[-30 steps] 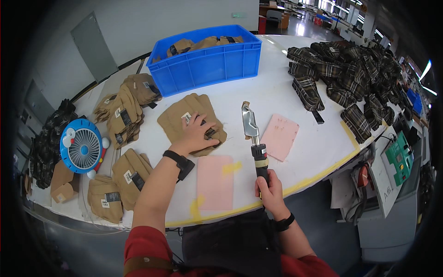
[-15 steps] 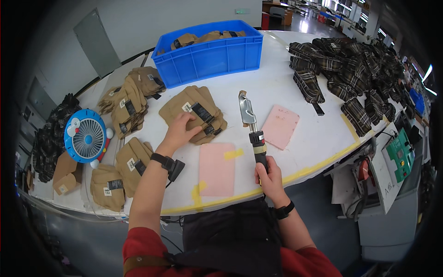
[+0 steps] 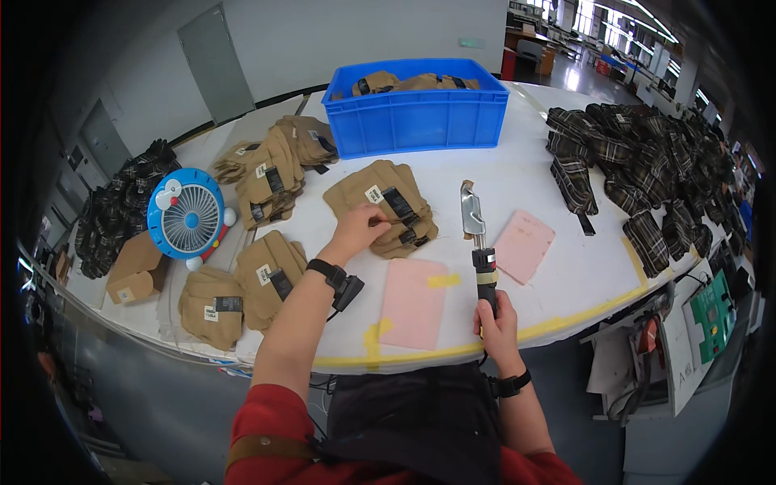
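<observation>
My left hand (image 3: pixel 360 225) is closed in a pinch on the lower-left edge of a tan fabric piece in the middle stack (image 3: pixel 368 178), which bears white and black labels. My right hand (image 3: pixel 499 323) grips the black handle of a small iron-like tool (image 3: pixel 485 271) with a shiny metal head pointing away from me, resting over the table. Left of the tool lies a taped pink pad (image 3: pixel 408 307); a second pink pad (image 3: pixel 524 246) is at its right. More tan stacks (image 3: pixel 208 315) lie at the left, beside and above my forearm.
A blue crate (image 3: pixel 414 121) holding tan pieces stands at the back of the white table (image 3: pixel 590 299). Dark plaid fabric heaps (image 3: pixel 614 145) lie at the right and far left. A blue fan (image 3: pixel 184 214) and cardboard box (image 3: pixel 137 267) sit left. A green device (image 3: pixel 711 315) stands beside the right edge.
My left hand's fingers, spread over the tan stack a second ago, have curled in at its lower-left edge. The view has shifted, so the scene sits further right in the picture.
</observation>
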Motion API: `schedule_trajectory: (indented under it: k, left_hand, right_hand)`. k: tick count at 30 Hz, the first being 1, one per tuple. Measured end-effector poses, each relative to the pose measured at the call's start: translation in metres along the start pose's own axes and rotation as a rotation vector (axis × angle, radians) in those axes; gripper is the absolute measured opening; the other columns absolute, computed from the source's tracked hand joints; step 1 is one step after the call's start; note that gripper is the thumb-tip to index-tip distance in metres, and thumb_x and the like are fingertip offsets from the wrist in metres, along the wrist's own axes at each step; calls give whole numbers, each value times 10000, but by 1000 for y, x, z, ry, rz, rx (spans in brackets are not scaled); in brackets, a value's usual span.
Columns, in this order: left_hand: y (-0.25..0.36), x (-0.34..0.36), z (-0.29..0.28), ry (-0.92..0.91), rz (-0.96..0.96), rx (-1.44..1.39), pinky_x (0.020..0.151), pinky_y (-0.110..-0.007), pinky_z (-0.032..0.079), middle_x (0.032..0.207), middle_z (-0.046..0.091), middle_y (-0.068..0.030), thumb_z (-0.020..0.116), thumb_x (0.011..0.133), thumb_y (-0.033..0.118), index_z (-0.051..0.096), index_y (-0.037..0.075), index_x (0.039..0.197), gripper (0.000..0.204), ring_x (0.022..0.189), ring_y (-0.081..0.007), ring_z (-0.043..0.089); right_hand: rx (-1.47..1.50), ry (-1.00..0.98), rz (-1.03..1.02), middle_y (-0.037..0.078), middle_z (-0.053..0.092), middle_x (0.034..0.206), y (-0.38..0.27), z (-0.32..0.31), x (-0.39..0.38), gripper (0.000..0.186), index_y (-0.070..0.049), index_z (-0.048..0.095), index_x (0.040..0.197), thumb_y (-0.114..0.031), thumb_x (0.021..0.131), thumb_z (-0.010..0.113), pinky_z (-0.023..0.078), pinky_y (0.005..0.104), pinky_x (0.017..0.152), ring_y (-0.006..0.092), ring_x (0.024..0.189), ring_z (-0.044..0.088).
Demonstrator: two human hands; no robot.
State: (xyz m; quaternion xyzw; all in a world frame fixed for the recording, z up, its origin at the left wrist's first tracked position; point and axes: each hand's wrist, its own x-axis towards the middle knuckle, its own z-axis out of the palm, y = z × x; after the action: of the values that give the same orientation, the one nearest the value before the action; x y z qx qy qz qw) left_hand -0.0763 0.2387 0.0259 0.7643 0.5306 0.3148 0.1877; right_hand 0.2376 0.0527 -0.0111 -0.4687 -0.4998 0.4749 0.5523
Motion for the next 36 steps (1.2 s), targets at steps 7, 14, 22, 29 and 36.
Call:
schedule_trajectory:
  k: [7, 14, 22, 29, 36]
  left_hand:
    - [-10, 10, -5, -23, -232, -270, 825, -332, 522, 1104, 724, -126, 746, 910, 180, 731, 26, 979, 170, 958, -217, 682]
    - [70, -38, -13, 154, -31, 135, 757, -390, 529, 968, 711, -161, 679, 922, 145, 659, 21, 994, 145, 879, -333, 682]
    - [127, -194, 29, 41, 196, 131, 929, -454, 501, 1115, 693, -130, 696, 834, 49, 597, 31, 870, 106, 1077, -355, 637]
    - [122, -209, 33, 31, 239, 133, 972, -456, 483, 1186, 659, -127, 727, 827, 55, 597, 28, 870, 139, 1157, -354, 598]
    - [122, -206, 28, -66, 227, 81, 983, -443, 456, 1217, 648, -138, 790, 810, 166, 621, 33, 947, 255, 1140, -350, 589]
  right_hand:
    - [-18, 1, 6, 12, 575, 728, 1, 2, 0, 260, 13, 548, 1091, -224, 1016, 625, 448, 230, 540, 59, 580, 534]
    - [-10, -30, -14, 5, 577, 721, 1, 0, -1, 259, 14, 549, 1093, -223, 1018, 621, 443, 230, 534, 57, 568, 527]
    - [-73, -55, -34, 15, 563, 754, 0, -1, 0, 209, 5, 515, 1097, -193, 1049, 560, 415, 224, 534, 62, 576, 506]
    - [12, -72, 4, -5, 572, 737, -5, -5, -1, 283, 23, 557, 1147, -226, 1025, 615, 431, 213, 544, 47, 584, 518]
    - [-621, -336, -72, 198, 662, 779, -45, -19, -34, 403, 11, 576, 1236, -306, 994, 634, 506, 426, 656, 366, 703, 661]
